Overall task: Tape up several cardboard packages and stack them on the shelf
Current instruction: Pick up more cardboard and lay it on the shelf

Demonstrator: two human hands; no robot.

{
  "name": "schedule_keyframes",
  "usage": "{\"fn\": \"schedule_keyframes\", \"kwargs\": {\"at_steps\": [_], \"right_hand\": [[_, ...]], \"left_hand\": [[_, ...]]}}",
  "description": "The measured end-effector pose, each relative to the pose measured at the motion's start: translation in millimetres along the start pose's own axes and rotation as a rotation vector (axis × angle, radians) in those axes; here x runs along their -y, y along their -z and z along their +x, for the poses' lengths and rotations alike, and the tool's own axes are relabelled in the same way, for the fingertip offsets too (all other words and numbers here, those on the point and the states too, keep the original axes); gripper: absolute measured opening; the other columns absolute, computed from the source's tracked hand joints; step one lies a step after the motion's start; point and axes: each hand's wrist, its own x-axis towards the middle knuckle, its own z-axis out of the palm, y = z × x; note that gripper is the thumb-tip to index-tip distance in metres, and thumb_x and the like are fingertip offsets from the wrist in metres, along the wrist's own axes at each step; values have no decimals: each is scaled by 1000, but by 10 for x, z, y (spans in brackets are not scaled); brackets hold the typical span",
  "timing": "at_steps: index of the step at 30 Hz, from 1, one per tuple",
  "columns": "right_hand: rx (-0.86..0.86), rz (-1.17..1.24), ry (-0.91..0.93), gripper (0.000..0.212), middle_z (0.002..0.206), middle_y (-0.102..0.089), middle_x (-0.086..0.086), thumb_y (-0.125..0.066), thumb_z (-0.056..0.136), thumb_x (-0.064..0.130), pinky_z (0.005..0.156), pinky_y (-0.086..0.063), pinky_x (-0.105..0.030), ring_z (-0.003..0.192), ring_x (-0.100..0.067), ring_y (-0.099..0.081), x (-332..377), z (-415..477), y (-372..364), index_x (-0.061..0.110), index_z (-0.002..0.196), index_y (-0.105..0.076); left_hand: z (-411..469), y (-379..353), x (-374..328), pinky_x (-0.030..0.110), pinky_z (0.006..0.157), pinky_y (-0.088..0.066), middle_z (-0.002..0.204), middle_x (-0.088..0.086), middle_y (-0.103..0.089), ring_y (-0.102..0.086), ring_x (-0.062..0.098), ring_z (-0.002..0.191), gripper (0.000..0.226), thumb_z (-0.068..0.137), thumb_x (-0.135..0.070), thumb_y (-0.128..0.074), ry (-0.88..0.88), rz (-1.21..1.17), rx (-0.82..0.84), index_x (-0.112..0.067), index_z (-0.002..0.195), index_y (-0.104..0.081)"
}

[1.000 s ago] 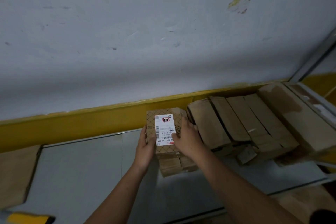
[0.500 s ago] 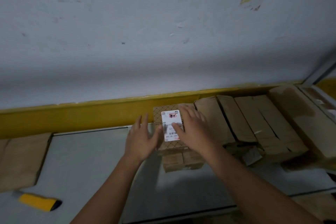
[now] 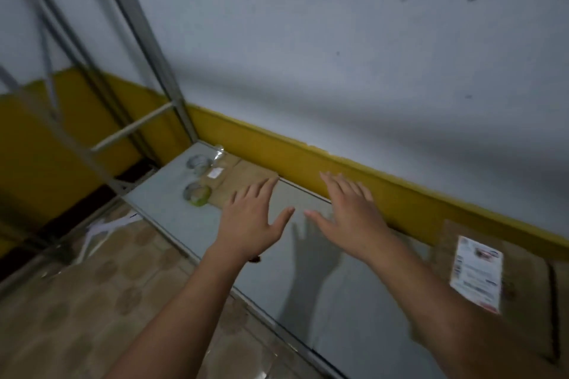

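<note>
Both my hands hover over the grey shelf (image 3: pixel 308 286) with fingers spread and hold nothing. My left hand (image 3: pixel 251 217) reaches toward a flat cardboard package (image 3: pixel 243 180) lying at the shelf's far left end. My right hand (image 3: pixel 351 211) is beside it, above bare shelf. The labelled cardboard package (image 3: pixel 520 283) with its white shipping label (image 3: pixel 475 274) lies at the right edge, behind my right forearm. Two tape rolls sit at the left end: a clear one (image 3: pixel 197 162) and a greenish one (image 3: pixel 197 193).
A yellow band (image 3: pixel 400 188) runs along the wall behind the shelf. Grey metal uprights (image 3: pixel 144 34) of the shelf frame rise at the left. Patterned floor tiles (image 3: pixel 77 301) lie below the shelf's front edge, with white paper scraps (image 3: pixel 104 226) on them.
Both hands have let go of the labelled package and moved left along the shelf. The view swung left, so the stack of packages slid out to the right and the tape rolls came into sight.
</note>
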Motion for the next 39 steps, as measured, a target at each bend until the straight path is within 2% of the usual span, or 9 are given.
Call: {"fn": "schedule_keyframes", "kwargs": {"at_steps": [4, 10, 15, 19, 28, 32, 36, 39], "right_hand": [[59, -9, 145, 86, 170, -23, 2, -39, 96, 74, 127, -11, -48, 158, -19, -16, 744, 363, -343, 26, 164, -16], [108, -4, 275, 84, 165, -33, -2, -42, 96, 72, 126, -15, -48, 153, -23, -26, 1937, 915, -971, 24, 162, -22], [139, 24, 308, 82, 164, -34, 0, -44, 95, 72, 124, -19, -50, 150, -23, -29, 2757, 1366, -1462, 28, 161, -23], [139, 44, 300, 80, 159, -41, 1, -48, 95, 70, 122, -24, -49, 146, -22, -34, 3125, 1713, -1753, 27, 159, -28], [77, 79, 142, 76, 153, -47, 0, -51, 94, 67, 117, -35, -50, 142, -24, -42, 2991, 2749, -2141, 27, 157, -33], [24, 98, 29, 76, 146, -54, -4, -53, 90, 66, 109, -45, -47, 134, -26, -51, 2695, 3165, -2212, 22, 152, -42], [46, 9, -152, 74, 154, -46, -1, -55, 93, 67, 109, -41, -46, 139, -25, -45, 2384, 3372, -2237, 29, 154, -35], [30, -10, -260, 67, 151, -48, -3, -56, 95, 63, 104, -43, -49, 135, -27, -47, 2174, 3340, -2270, 28, 150, -40]], "left_hand": [[-292, 251, 889, 49, 121, -35, 161, -8, -44, -41, 19, 147, 80, 97, -81, -31, 165, 41, -24, -34, 162, -32], [-715, 517, 2262, 51, 122, -34, 162, -9, -42, -38, 18, 149, 80, 97, -80, -31, 312, 52, -61, -35, 163, -29], [-784, 662, 3217, 51, 123, -32, 162, -9, -43, -38, 18, 150, 79, 97, -81, -32, 352, 70, -50, -35, 162, -31], [-646, 663, 3728, 50, 122, -34, 161, -9, -43, -38, 18, 149, 79, 97, -80, -31, 337, 67, -28, -34, 161, -32], [475, 290, 4250, 45, 118, -37, 153, -11, -51, -44, 16, 143, 71, 97, -76, -36, 178, 3, 14, -34, 154, -43], [1047, -39, 4331, 46, 117, -39, 151, -9, -54, -47, 18, 139, 70, 95, -77, -38, 91, -24, 99, -35, 151, -44], [1492, -325, 4340, 45, 111, -43, 146, -7, -57, -51, 20, 134, 70, 94, -78, -39, -22, -87, 149, -35, 149, -46], [1708, -557, 4399, 46, 108, -44, 146, -6, -56, -52, 21, 132, 78, 88, -83, -43, -132, -104, 284, -35, 150, -44]]}}
